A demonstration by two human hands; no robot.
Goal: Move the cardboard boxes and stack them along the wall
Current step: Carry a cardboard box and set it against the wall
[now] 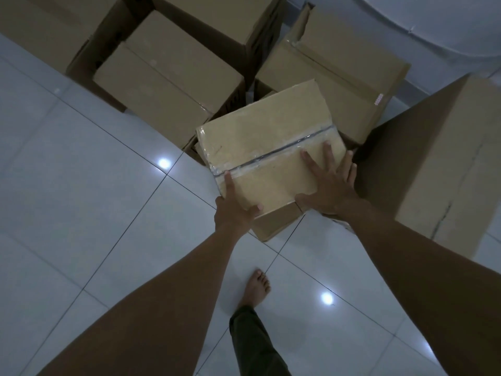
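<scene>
A taped cardboard box (267, 147) sits on top of another box (276, 221) in the middle of the head view. My left hand (234, 207) grips its near left corner, thumb on the tape seam. My right hand (329, 183) lies spread on its near right corner, fingers wrapping the right edge. Both hands hold this taped box. More cardboard boxes (168, 80) stand behind it, close together toward the wall (433, 20).
A tall cardboard box (444, 164) stands close on the right. Another taped box (339, 71) is behind the held one. White tiled floor (81, 185) spreads to the left and near me. My bare foot (257, 287) is on the floor below the box.
</scene>
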